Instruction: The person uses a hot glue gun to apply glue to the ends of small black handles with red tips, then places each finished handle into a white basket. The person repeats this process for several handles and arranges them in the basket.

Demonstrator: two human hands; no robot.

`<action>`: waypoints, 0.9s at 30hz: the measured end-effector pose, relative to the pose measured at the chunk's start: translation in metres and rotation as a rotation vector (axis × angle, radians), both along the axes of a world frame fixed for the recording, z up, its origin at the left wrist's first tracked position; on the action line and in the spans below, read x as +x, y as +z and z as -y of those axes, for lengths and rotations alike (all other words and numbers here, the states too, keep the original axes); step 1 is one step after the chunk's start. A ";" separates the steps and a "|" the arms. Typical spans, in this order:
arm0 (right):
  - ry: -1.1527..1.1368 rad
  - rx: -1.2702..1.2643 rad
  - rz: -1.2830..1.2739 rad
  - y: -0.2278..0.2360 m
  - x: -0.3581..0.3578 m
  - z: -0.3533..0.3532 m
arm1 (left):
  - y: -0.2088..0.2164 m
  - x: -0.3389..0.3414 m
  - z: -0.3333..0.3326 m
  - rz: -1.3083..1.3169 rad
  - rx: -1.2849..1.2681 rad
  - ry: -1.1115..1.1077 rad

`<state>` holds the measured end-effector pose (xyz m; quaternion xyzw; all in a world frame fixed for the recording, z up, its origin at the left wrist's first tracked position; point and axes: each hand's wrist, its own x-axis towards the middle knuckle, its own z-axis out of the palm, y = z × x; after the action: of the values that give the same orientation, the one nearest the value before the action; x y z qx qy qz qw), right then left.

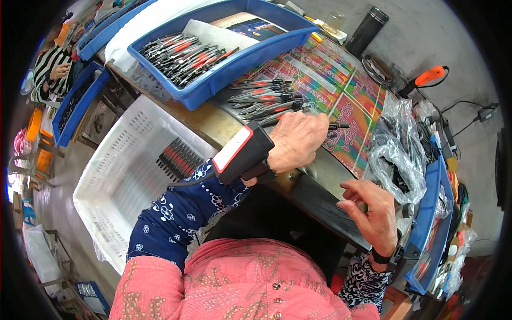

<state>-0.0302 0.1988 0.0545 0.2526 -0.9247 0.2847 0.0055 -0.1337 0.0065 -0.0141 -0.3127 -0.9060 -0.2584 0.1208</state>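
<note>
My left hand [300, 141], back upward with its fingers curled, is over the table at the near edge of a pile of slim grey, black and red pen-like pieces [264, 98]. A dark tip [339, 126] sticks out to the right from beneath its fingers, so it seems closed on one such piece; the fingers hide the rest. To the right and nearer my body, my right hand [373, 213] is raised with thumb and fingers apart, and nothing shows in it. Both wrists carry black bands; a boxy black device [246, 152] sits on the left one.
A blue tray [194, 98] of similar pieces stands behind the pile. Below, at left, a white basket [114, 176] holds a row of them. Clear plastic bags [397, 154], an orange-handled tool [429, 76] and a blue bin [426, 245] line the right. Another person sits far left.
</note>
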 end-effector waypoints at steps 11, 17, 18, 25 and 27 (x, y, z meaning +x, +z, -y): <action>0.009 -0.058 -0.003 -0.009 -0.002 -0.007 | 0.033 0.007 0.012 0.058 0.254 0.035; -0.029 -0.147 0.013 -0.015 -0.003 -0.009 | 0.062 0.050 0.067 0.585 0.549 -0.083; -0.033 -0.145 0.010 -0.016 -0.003 -0.010 | 0.062 0.062 0.080 0.683 0.625 -0.058; -0.115 -0.154 0.042 -0.027 -0.002 -0.010 | 0.016 0.121 0.214 0.802 0.964 0.357; -0.117 -0.135 0.037 -0.029 -0.004 -0.007 | -0.024 0.120 0.259 0.745 1.088 0.556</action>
<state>-0.0343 0.2055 0.0253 0.1920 -0.9165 0.3502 0.0219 -0.0137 -0.2525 -0.0381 0.1432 -0.6758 -0.7230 0.0036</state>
